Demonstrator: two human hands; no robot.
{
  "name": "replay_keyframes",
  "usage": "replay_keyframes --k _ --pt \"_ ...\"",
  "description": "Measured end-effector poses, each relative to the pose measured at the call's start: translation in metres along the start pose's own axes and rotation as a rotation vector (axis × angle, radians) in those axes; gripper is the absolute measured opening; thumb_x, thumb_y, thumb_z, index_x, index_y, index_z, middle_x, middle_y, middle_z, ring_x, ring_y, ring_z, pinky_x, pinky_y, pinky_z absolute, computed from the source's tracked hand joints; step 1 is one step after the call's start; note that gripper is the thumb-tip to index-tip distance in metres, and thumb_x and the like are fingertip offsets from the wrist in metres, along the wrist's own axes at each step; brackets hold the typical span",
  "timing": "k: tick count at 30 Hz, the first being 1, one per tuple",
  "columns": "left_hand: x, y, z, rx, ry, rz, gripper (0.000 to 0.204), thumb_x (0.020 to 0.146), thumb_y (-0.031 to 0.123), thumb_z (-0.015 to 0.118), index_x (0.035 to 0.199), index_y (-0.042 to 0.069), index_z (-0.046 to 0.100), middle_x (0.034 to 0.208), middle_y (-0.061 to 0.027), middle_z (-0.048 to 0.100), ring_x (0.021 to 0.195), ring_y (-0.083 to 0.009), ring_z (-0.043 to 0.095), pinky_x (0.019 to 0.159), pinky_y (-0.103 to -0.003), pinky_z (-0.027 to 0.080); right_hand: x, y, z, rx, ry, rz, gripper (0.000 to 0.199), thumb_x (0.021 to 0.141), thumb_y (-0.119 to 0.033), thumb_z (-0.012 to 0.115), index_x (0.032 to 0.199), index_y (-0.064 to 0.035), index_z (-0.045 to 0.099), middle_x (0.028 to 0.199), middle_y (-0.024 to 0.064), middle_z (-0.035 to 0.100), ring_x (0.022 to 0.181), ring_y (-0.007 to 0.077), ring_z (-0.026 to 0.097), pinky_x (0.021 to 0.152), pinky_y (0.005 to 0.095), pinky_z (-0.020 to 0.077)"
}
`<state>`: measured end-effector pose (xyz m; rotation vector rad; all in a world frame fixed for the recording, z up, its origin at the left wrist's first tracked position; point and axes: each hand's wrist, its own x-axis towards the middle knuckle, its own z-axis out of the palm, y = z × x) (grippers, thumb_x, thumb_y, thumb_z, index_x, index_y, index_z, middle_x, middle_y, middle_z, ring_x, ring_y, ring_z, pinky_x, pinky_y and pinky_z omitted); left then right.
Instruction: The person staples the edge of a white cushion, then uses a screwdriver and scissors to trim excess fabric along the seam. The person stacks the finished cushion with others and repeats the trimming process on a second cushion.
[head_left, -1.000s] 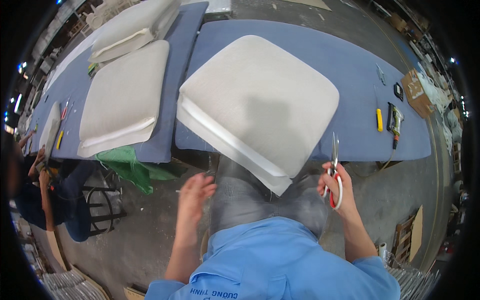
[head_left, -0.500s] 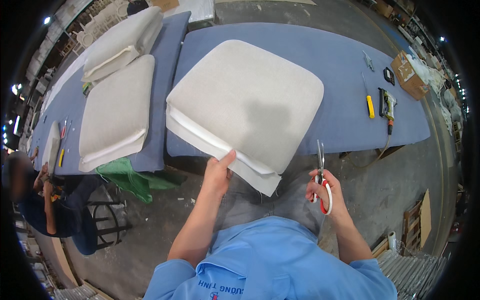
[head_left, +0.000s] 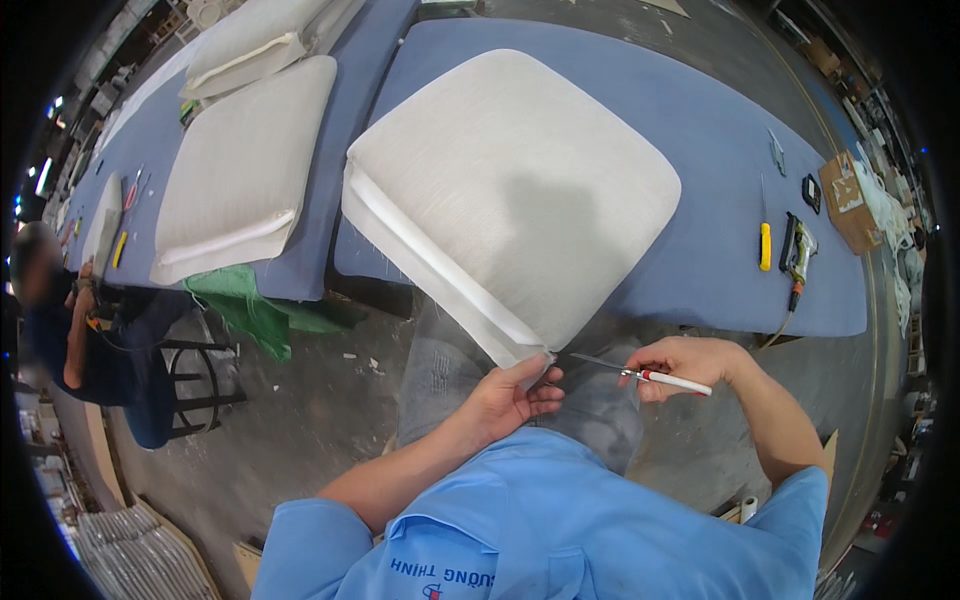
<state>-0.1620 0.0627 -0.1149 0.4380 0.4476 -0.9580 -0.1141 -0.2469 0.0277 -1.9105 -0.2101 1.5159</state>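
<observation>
A large off-white seat cushion (head_left: 500,180) lies on the blue-covered table (head_left: 720,220), its near corner overhanging the front edge above my lap. White padding shows along its open lower-left side, next to a loose fabric flap. My left hand (head_left: 510,400) pinches the flap's end at the near corner. In my right hand (head_left: 680,365) is a pair of scissors (head_left: 690,382) with white and red handles. Their blades point left, with the tips close to the corner that my left hand grips. Whether the tips touch the fabric I cannot tell.
More cushions (head_left: 245,165) lie on the left table. A yellow-handled tool (head_left: 766,247), a hose-fed air tool (head_left: 797,250), a black device (head_left: 811,193) and a cardboard box (head_left: 850,203) are on the right. Green cloth (head_left: 240,305) hangs at left, near a seated co-worker (head_left: 80,330).
My left hand has slid along the flap to the cushion's near corner. My right hand has brought the scissors leftward toward it, turning the blades from upright to pointing left.
</observation>
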Motion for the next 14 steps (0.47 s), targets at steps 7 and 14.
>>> replay_keyframes --k 7,14 --pt "-0.001 -0.002 0.009 0.036 0.073 0.02 0.021 0.104 0.022 0.068 0.115 0.005 0.066 0.1 -0.0086 0.072 0.084 -0.0229 0.072 0.079 -0.039 0.061 0.037 -0.024 -0.033 -0.096 -0.174 0.042 0.071 0.092 -0.066 0.072 0.133 -0.0076 0.066 0.096 0.0017 0.07 0.074 0.0116 0.061 0.063 0.0302 0.0511" --pt "-0.006 0.001 0.012 0.067 0.109 -0.006 0.022 0.104 0.02 0.069 0.119 0.005 0.066 0.1 -0.0088 0.071 0.084 -0.0231 0.072 0.079 -0.039 0.062 0.067 -0.042 -0.039 -0.179 -0.24 0.028 0.071 0.093 -0.065 0.07 0.135 -0.0085 0.066 0.097 0.0042 0.07 0.077 0.0128 0.061 0.065 0.0311 0.0517"
